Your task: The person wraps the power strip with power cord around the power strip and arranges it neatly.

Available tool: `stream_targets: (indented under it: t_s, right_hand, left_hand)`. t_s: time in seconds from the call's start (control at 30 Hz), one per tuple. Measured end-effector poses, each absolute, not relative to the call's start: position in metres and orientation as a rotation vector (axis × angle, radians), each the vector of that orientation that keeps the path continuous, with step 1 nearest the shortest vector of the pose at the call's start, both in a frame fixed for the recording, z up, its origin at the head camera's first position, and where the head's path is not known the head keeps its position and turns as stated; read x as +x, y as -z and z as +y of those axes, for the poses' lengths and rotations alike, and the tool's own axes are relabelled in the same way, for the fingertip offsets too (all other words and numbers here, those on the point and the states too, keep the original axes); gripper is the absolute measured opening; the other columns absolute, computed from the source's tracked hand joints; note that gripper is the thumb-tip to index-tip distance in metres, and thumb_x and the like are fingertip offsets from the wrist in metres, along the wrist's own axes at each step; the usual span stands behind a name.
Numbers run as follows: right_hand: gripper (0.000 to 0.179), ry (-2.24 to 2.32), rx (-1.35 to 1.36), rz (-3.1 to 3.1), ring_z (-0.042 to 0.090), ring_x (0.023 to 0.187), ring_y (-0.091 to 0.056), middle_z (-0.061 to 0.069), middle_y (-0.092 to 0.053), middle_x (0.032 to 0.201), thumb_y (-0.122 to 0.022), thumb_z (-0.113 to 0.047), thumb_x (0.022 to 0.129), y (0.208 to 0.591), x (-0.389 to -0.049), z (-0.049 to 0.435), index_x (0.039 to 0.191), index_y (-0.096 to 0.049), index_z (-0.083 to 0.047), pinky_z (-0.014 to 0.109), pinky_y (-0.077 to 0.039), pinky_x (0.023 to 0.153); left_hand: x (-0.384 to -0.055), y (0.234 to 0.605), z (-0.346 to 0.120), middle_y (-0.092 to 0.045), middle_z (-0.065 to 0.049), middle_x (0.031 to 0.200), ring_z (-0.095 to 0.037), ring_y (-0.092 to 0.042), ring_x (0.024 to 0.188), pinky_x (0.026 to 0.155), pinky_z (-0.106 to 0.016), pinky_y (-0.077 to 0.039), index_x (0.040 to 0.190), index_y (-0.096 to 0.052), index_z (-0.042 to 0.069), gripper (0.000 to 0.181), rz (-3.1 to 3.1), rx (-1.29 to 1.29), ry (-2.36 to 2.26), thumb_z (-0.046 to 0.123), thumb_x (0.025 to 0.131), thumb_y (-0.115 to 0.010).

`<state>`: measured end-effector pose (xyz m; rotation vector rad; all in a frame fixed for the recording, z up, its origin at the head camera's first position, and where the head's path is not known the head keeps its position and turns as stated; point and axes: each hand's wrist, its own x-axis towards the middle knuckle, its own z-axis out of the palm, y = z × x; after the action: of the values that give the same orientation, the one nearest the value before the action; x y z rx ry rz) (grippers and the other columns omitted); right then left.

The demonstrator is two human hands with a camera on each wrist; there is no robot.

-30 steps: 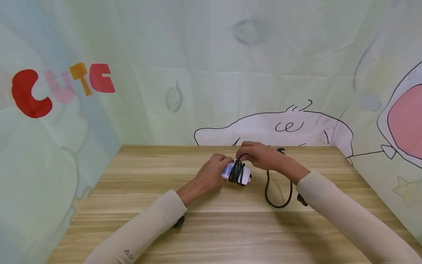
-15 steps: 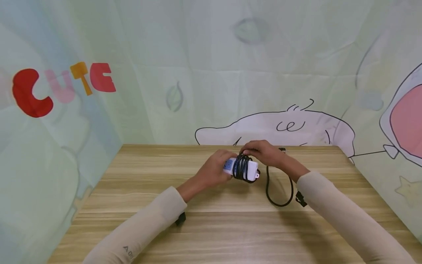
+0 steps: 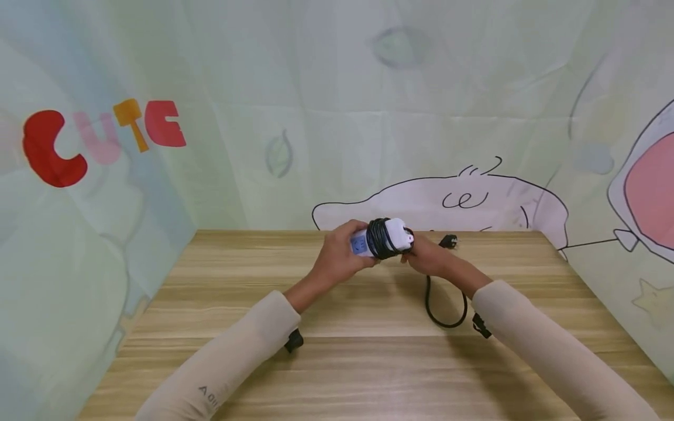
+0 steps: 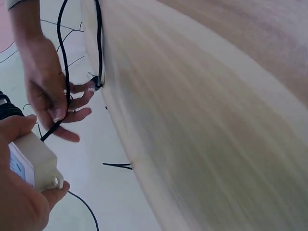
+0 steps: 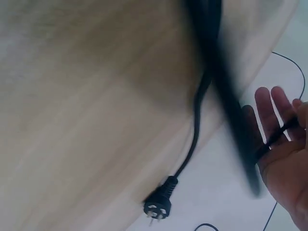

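My left hand point(image 3: 338, 257) grips one end of a white power strip point(image 3: 398, 235) with blue socket faces, raised over the table. Several turns of black cord point(image 3: 380, 240) are wound round its middle. At the strip's far end, my right hand point(image 3: 429, 257) is partly hidden behind it. In the left wrist view the right hand point(image 4: 48, 86) holds the cord point(image 4: 61, 38) between thumb and fingers. The loose cord runs down in a loop and ends in a black plug point(image 5: 158, 204) with metal prongs, lying near the table's back edge.
The wood-grain table point(image 3: 368, 374) meets a printed cloth backdrop point(image 3: 253, 146) at its back and sides. A small black object point(image 3: 293, 340) shows under the left sleeve, and another black piece point(image 3: 481, 326) beside the right sleeve.
The left hand has raised and tilted the power strip. My right hand has moved from above the strip round to its far end and lower, carrying the cord. The loose loop has stayed nearly still.
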<state>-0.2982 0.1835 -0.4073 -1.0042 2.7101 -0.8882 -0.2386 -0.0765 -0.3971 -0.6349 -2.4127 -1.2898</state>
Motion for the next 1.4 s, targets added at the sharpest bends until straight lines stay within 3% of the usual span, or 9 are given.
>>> stream_targets:
  t_s: [0.07,0.2,0.3,0.5,0.7,0.93,1.13,1.27,1.4]
  right_hand:
    - [0.027,0.879,-0.935,2.699,0.032,0.098,-0.074,0.027,-0.075,0.117,-0.043,0.0,0.116,0.412,-0.298,0.184,0.128,-0.066,0.008,0.048,-0.06,0.089]
    - [0.046,0.88,-0.831,2.683,0.025,0.088,-0.072,0.026,-0.075,0.122,-0.038,-0.005,0.12,0.415,-0.294,0.185,0.165,-0.046,0.001,0.04,-0.06,0.08]
    - [0.05,0.919,-0.733,2.66,0.019,0.073,-0.064,0.025,-0.074,0.12,-0.036,-0.01,0.122,0.414,-0.289,0.185,0.172,-0.039,-0.006,0.034,-0.054,0.064]
    - [0.039,0.953,-0.622,2.669,0.016,0.057,-0.056,0.018,-0.073,0.107,-0.037,-0.023,0.124,0.411,-0.277,0.188,0.152,-0.053,-0.001,0.031,-0.047,0.052]
    - [0.042,0.738,-0.713,2.844,0.016,0.067,-0.054,0.006,-0.065,0.086,-0.04,-0.024,0.124,0.41,-0.266,0.189,0.147,-0.062,0.003,0.035,-0.045,0.066]
    - [0.029,0.437,-0.899,3.02,0.017,0.074,-0.061,0.003,-0.075,0.089,-0.056,-0.024,0.119,0.41,-0.255,0.184,0.127,-0.075,-0.004,0.041,-0.053,0.073]
    - [0.02,0.283,-1.146,3.19,0.022,0.077,-0.073,0.006,-0.08,0.09,-0.067,-0.023,0.113,0.405,-0.248,0.181,0.116,-0.08,-0.007,0.045,-0.059,0.066]
    - [0.017,0.228,-1.248,3.295,0.024,0.072,-0.069,0.004,-0.074,0.079,-0.071,-0.021,0.11,0.399,-0.245,0.18,0.113,-0.082,-0.008,0.042,-0.056,0.059]
    - [0.014,0.157,-1.348,3.364,0.023,0.07,-0.063,0.004,-0.071,0.076,-0.074,-0.02,0.108,0.397,-0.245,0.18,0.112,-0.083,-0.009,0.039,-0.054,0.06]
  left_hand:
    - [-0.24,0.394,-0.076,-0.08,-0.017,0.13,-0.035,-0.075,0.11,0.097,-0.051,-0.063,0.135,-0.071,0.004,0.068,-2.386,-0.583,1.301,0.009,0.076,-0.105]
    - [-0.241,0.393,-0.077,-0.08,-0.018,0.128,-0.036,-0.075,0.112,0.099,-0.052,-0.062,0.134,-0.07,0.003,0.068,-2.358,-0.481,1.308,0.012,0.076,-0.105]
    - [-0.243,0.394,-0.078,-0.079,-0.019,0.127,-0.037,-0.074,0.113,0.101,-0.054,-0.061,0.134,-0.07,0.003,0.067,-2.351,-0.415,1.321,0.014,0.077,-0.104]
    - [-0.247,0.398,-0.081,-0.081,-0.019,0.124,-0.037,-0.076,0.11,0.097,-0.055,-0.062,0.13,-0.071,0.003,0.063,-2.315,-0.287,1.335,0.017,0.077,-0.103]
    - [-0.251,0.4,-0.085,-0.08,-0.02,0.126,-0.039,-0.076,0.115,0.1,-0.057,-0.062,0.131,-0.07,0.003,0.064,-2.333,-0.193,1.348,0.019,0.079,-0.103]
    - [-0.257,0.404,-0.092,-0.08,-0.019,0.123,-0.039,-0.076,0.113,0.097,-0.056,-0.062,0.131,-0.069,0.003,0.063,-2.388,-0.134,1.287,0.023,0.081,-0.101]
    - [-0.261,0.412,-0.103,-0.079,-0.019,0.122,-0.039,-0.075,0.109,0.094,-0.056,-0.06,0.129,-0.068,0.003,0.061,-2.427,-0.132,1.213,0.022,0.08,-0.1]
    - [-0.262,0.417,-0.106,-0.079,-0.019,0.123,-0.04,-0.075,0.109,0.094,-0.056,-0.06,0.13,-0.069,0.003,0.062,-2.455,-0.146,1.164,0.021,0.079,-0.1]
    - [-0.261,0.417,-0.107,-0.08,-0.019,0.121,-0.039,-0.075,0.106,0.091,-0.055,-0.06,0.13,-0.07,0.003,0.062,-2.499,-0.174,1.114,0.022,0.079,-0.1]
